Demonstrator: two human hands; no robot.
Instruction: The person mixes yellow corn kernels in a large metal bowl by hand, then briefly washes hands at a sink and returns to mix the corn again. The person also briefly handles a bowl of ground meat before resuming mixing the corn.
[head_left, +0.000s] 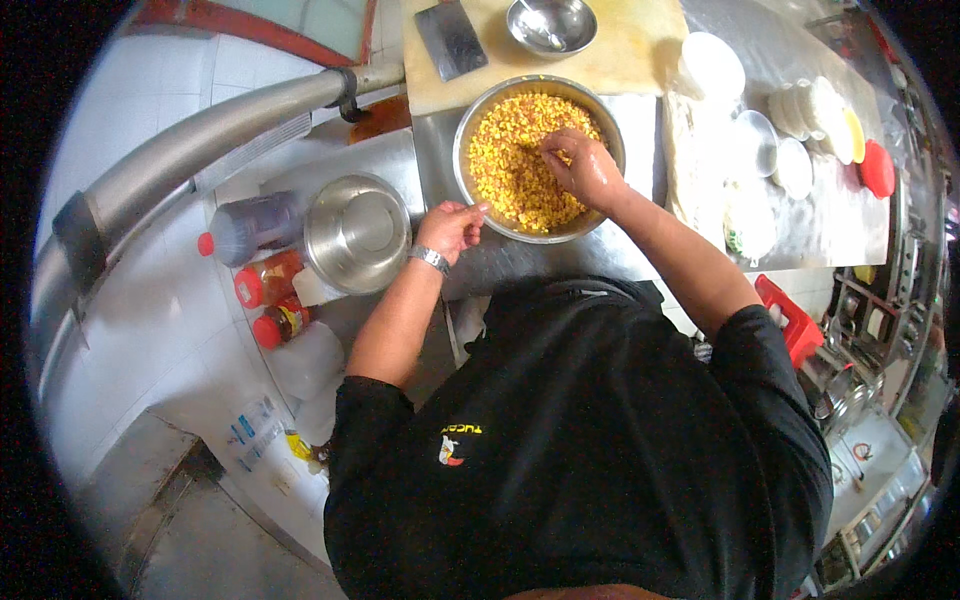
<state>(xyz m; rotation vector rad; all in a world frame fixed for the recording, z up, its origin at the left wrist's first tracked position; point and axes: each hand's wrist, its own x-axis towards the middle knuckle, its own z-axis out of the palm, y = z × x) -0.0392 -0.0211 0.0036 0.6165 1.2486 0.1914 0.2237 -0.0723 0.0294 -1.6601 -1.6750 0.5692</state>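
Observation:
A large steel bowl (613, 166) stands on the steel worktop, filled with a crumbly mix of yellow and reddish-brown bits (517, 161). Over the right part of the mix is my right hand (581, 166), its fingers curled down into or just above the mix; whether they pinch any of it cannot be told. My left hand (454, 227), with a metal watch at the wrist, has its fingertips at the bowl's lower left rim, apparently gripping it. Left of that hand, a second steel bowl (322, 247) looks nearly bare inside.
Beyond the bowl, a cutting board (637, 45) holds a cleaver (451, 41) and a small steel bowl (532, 36). White bowls (712, 66) and a red lid (877, 169) lie right. Bottles and red-lidded jars (268, 279) stand left, near a thick metal pipe (150, 142).

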